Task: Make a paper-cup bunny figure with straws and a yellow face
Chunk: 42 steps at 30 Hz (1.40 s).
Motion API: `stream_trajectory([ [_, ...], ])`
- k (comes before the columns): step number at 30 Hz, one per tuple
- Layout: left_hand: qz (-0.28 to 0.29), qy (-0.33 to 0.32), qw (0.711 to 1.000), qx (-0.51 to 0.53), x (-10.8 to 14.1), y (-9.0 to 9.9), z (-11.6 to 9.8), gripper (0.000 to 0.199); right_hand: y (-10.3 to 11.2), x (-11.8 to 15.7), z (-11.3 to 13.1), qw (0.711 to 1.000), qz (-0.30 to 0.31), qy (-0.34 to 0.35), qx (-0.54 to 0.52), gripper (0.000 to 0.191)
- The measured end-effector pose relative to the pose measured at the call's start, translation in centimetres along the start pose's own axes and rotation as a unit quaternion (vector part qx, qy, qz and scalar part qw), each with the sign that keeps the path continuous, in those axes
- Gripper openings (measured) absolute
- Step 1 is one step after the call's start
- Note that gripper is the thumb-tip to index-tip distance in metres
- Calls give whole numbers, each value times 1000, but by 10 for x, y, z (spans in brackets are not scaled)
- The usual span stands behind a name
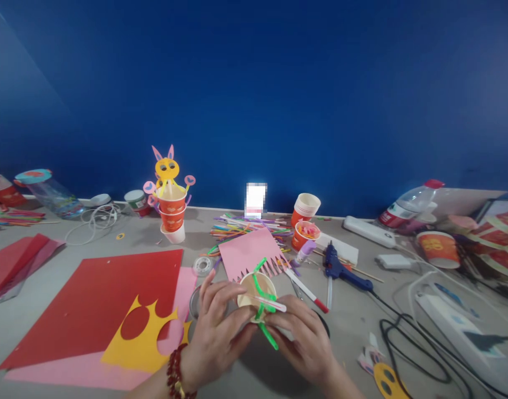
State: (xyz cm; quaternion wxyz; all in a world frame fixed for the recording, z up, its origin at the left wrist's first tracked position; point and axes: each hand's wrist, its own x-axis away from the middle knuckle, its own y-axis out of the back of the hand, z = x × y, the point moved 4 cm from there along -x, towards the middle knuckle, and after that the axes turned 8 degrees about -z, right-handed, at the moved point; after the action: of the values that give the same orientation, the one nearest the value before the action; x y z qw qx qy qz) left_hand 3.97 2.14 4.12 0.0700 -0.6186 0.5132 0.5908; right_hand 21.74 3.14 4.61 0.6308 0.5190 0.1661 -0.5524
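Observation:
Tilted so that its cream inside faces me, a paper cup [248,288] is held low over the front of the table. Bright green bent strips [259,284] lie across its mouth and stick out past the rim. A thin whitish stick [275,303] crosses above them. My left hand [221,318], with a red bead bracelet [177,371], grips the cup's left side with thumb and lower fingers. On the other side, my right hand [304,335] closes around the cup's near right rim, its thumb against the green strips. Its fingertips are partly hidden.
Red sheet [100,299] and yellow cut-out paper [141,343] lie left. A decorated cup stack [173,208] stands behind. Pink fringed paper [252,252] lies beyond my hands, with a marker [308,291]. A glue gun [341,269] and its cord [404,327] occupy the right.

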Motion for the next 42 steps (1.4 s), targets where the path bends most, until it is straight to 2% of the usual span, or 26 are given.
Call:
stream_trajectory([
  [11,-5,7,1000,9,3,1,2,18,2,0,-1,1000,-8,-19,-21,20],
  [23,4,54,995,81,-10,4,-6,9,-8,5,-9,982,-22,-128,-139,13],
  [34,15,55,994,92,-10,3,-6,9,-8,-1,-6,985,-35,-113,-128,7],
  [42,30,82,989,117,-11,1,-8,10,-8,4,-7,988,-53,-107,-98,10],
])
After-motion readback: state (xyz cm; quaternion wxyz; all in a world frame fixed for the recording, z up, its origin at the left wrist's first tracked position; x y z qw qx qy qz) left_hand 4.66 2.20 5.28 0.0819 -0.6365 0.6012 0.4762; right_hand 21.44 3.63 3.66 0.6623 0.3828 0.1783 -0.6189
